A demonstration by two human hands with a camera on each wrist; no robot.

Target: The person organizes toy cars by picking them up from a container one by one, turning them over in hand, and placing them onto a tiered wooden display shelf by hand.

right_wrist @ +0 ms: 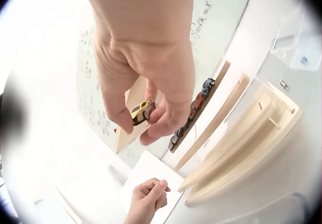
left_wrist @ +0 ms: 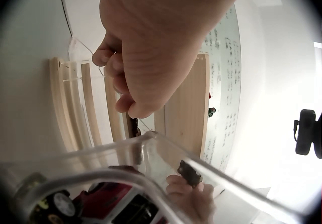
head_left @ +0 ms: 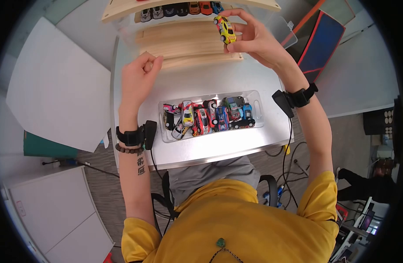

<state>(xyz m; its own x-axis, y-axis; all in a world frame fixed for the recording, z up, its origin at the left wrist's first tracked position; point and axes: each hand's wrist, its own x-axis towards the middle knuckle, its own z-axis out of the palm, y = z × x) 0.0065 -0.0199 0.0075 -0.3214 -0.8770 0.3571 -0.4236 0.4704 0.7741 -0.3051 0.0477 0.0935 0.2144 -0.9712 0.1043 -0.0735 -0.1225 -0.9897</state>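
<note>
In the head view my right hand (head_left: pixel 256 39) is raised at the shelf's right side. It pinches a yellow toy car (head_left: pixel 227 31) with red and black markings between thumb and fingers. The same toy car (right_wrist: pixel 143 112) shows in the right wrist view, partly covered by fingers. My left hand (head_left: pixel 139 78) hovers near the shelf's lower left front, fingers curled into a loose fist; nothing shows in it. Below the hands, a clear plastic bin (head_left: pixel 259 107) stands on the table, holding many toy cars (head_left: pixel 202 120) in a jumble.
A wooden tiered shelf (head_left: pixel 179 41) stands at the table's back. Several toy cars (head_left: pixel 182 8) line one of its upper tiers. The metal table (head_left: pixel 140 151) ends at the person's lap. A whiteboard (right_wrist: pixel 221 12) with writing shows in the right wrist view.
</note>
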